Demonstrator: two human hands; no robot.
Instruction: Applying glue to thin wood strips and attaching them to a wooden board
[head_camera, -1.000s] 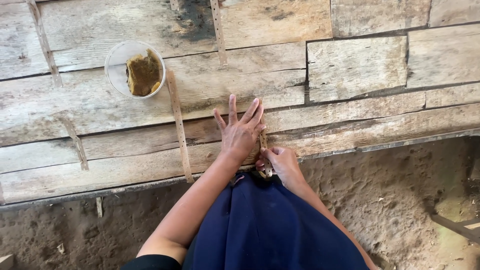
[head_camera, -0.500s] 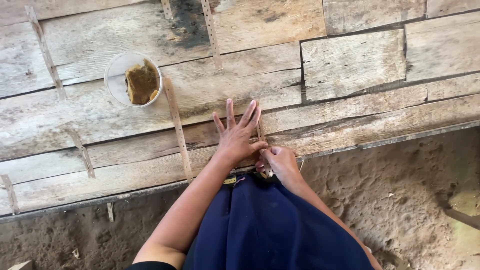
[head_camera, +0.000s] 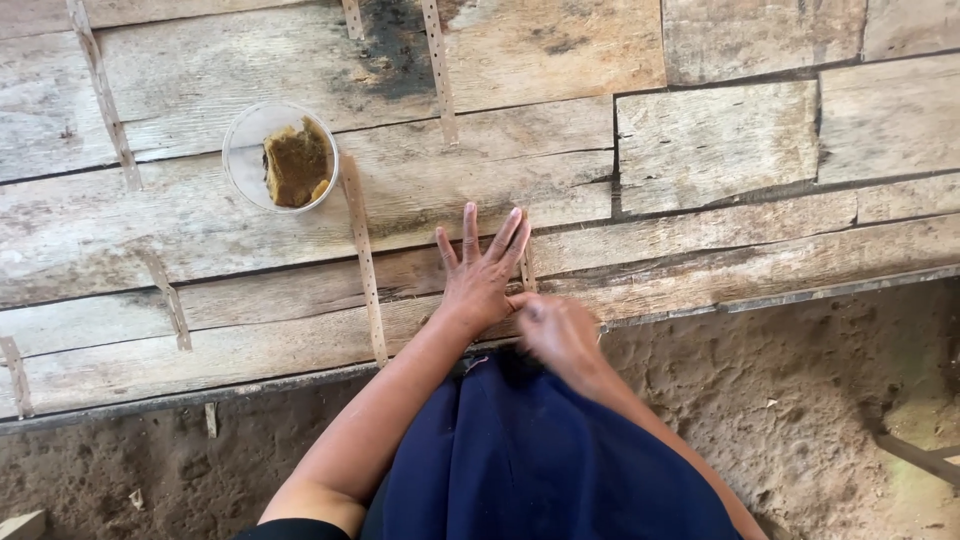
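Note:
My left hand (head_camera: 478, 272) lies flat on the weathered wooden planks (head_camera: 700, 150) with its fingers spread. Its fingertips reach a thin pale strip (head_camera: 527, 268) that runs along the boards towards me. My right hand (head_camera: 555, 335) is just beside it at the planks' near edge, curled and blurred by motion, touching the left thumb. Whether it holds anything is hidden by the blur. My dark blue garment (head_camera: 540, 460) fills the view below both hands.
A clear round bowl (head_camera: 245, 150) with a brown lump (head_camera: 297, 162) sits on the planks at the upper left. Several more thin perforated strips (head_camera: 362, 270) lie across the boards. Bare earth (head_camera: 800, 400) lies below the planks' edge.
My left hand stays flat in place. My right hand has shifted slightly towards me and is now blurred. The small dark thing seen at its fingers earlier no longer shows.

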